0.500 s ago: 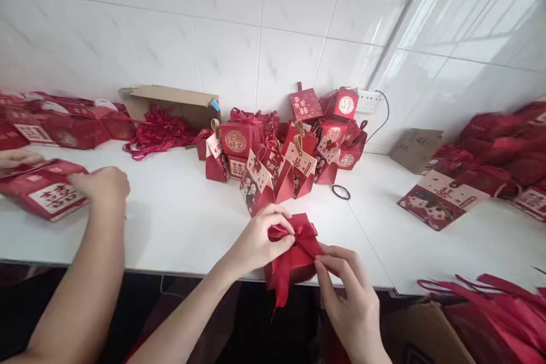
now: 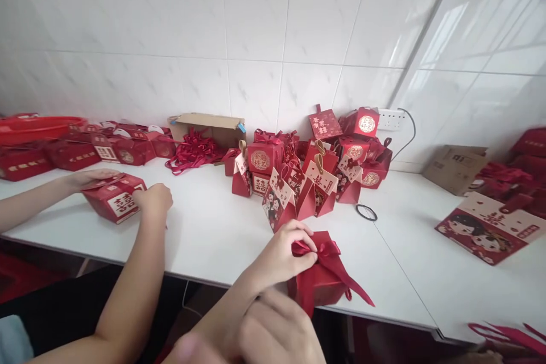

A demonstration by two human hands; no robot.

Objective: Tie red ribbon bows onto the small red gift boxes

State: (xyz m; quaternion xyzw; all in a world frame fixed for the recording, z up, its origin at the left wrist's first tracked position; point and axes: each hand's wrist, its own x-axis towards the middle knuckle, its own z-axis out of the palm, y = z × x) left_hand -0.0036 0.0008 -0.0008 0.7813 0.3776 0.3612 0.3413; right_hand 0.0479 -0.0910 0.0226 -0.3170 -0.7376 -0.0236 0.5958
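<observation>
A small red gift box (image 2: 322, 284) with a red ribbon bow (image 2: 324, 250) stands at the near edge of the white table (image 2: 213, 233). My left hand (image 2: 284, 253) pinches the bow's left loop on top of the box. My right hand (image 2: 273, 330) is low and close to the camera, blurred, off the box and crossing my left forearm. One ribbon tail (image 2: 356, 291) hangs free over the box's right side.
A co-worker's two hands (image 2: 153, 199) hold a red box (image 2: 113, 199) on the left. A cluster of finished red boxes (image 2: 307, 176) stands by the wall, with loose ribbons (image 2: 194, 151), a cardboard box (image 2: 209, 125), a black hair tie (image 2: 366, 212) and flat printed cartons (image 2: 486, 230).
My right hand let go of the ribbon and drew back toward me. My left hand still pinches the bow. The view has swung, so everything sits lower and further right.
</observation>
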